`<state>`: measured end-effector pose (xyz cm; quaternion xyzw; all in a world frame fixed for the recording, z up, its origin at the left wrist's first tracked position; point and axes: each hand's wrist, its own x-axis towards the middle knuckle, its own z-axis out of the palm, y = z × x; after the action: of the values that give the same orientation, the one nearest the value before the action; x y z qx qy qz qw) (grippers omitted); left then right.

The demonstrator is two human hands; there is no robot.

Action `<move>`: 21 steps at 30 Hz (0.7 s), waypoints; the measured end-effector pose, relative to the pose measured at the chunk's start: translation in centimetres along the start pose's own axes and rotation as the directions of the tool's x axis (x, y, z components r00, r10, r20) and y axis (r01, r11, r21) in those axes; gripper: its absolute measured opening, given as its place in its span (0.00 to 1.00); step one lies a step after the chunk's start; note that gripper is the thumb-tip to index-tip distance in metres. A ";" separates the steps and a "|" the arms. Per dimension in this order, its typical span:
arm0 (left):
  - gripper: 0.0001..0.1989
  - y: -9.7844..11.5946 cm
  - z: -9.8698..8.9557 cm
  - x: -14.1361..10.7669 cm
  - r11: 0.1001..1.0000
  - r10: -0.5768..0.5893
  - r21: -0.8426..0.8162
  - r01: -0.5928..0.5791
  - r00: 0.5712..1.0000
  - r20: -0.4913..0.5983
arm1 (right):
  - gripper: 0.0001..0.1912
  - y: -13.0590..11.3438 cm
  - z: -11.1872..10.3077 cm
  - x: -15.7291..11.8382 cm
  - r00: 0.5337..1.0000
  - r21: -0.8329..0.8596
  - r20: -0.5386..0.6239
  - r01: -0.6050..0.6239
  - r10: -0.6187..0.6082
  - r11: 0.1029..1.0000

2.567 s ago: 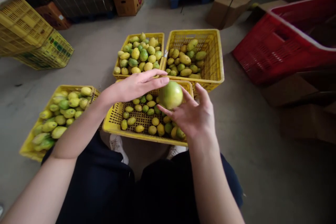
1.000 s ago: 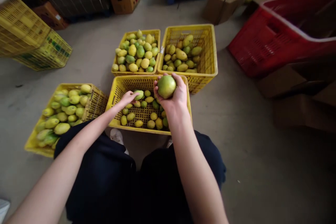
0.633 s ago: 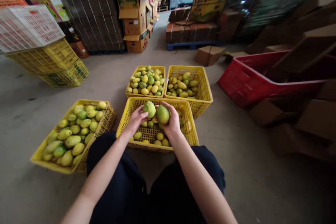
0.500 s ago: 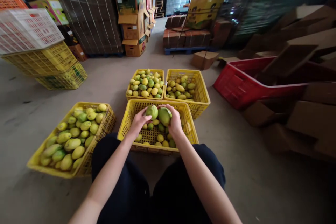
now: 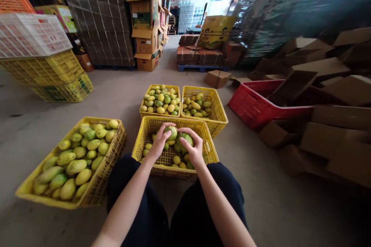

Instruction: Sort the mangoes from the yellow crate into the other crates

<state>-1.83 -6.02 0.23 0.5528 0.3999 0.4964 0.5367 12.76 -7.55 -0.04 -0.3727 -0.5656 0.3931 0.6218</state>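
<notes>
My left hand [image 5: 159, 144] is closed round a roundish green fruit [image 5: 172, 132], its thumb lying across the near side. In my right hand [image 5: 196, 147] is a larger green fruit [image 5: 185, 141], oval and papaya-like, with the thumb over its face. Both fruits are held close side by side above the near yellow crate [image 5: 136, 139]. Loose yellow and green fruits [image 5: 176, 159] lie in that crate, with part of its slotted floor showing. My hands hide some of them.
Behind the near crate stand two more yellow crates, a full left one [image 5: 160, 115] and a partly filled right one [image 5: 218, 112]. A heaped crate [image 5: 116, 150] sits by my left knee. To the right are a red bin [image 5: 252, 108] and cardboard boxes [image 5: 319, 139]; stacked crates [image 5: 58, 67] stand left.
The view has tilted up slightly, so the crates sit lower in the picture. My right thumb has come over the larger fruit's face. Both hands still hold their fruits.
</notes>
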 end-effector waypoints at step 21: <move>0.11 -0.7 0.0 1.9 0.607 -0.264 -0.768 0.203 0.963 0.046 | 0.05 2.6 -0.5 2.9 0.702 0.709 -0.060 -0.470 0.709 0.525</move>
<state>-1.42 -4.06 -0.20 0.1977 0.2393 0.5639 0.7653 13.25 -3.79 -1.26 -0.3678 -0.1122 0.6807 0.6235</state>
